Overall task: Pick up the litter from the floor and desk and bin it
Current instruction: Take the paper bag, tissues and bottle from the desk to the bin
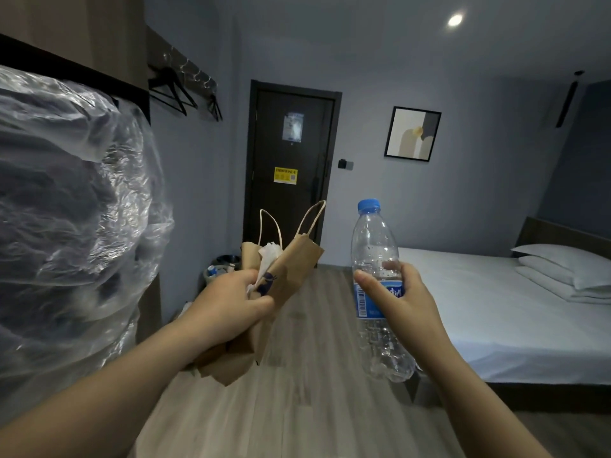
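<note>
Hovering over wood floor (pixel 297 411) beside a bed (pixel 496 325), left grip (pixel 228 305) clamps a paper bag (pixel 296 262), right grip (pixel 408 300) a bottle (pixel 373 239).

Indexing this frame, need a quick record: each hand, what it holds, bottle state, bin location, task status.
left hand: grips bag and tissue together
right hand: grips bottle at its label
bottle: clear plastic, blue cap on, roughly upright
bin: on floor, left of door, beyond the bag
status: litter in both hands, not yet binned
</note>
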### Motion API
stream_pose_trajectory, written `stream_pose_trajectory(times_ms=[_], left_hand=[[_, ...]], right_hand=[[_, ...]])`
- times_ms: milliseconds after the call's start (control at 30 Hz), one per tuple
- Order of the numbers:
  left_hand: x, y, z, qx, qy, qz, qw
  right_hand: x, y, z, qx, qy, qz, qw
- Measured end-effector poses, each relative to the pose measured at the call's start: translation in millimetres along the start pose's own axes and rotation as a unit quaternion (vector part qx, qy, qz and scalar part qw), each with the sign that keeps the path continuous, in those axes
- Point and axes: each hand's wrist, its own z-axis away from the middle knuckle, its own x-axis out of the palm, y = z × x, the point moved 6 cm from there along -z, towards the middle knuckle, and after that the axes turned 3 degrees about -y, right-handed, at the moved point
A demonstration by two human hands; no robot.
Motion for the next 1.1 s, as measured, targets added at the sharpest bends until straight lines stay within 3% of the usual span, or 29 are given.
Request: stream_pose_trajectory(times_ms=[367,633,1100], left_hand=[[41,-39,-183,-0.044,0.022,-0.031,0.998],[60,-122,-307,-0.095,0.035,-0.037,0.994],[64,-277,-572,-0.143,-0.014,-0.007,0.99]], right_hand=[[36,87,-205,0.005,-0.052,-0.033,0.998],[106,154,-334,0.021,-0.081,-0.025,0.996],[241,248,-576,0.066,-0.082,0.001,0.994]])
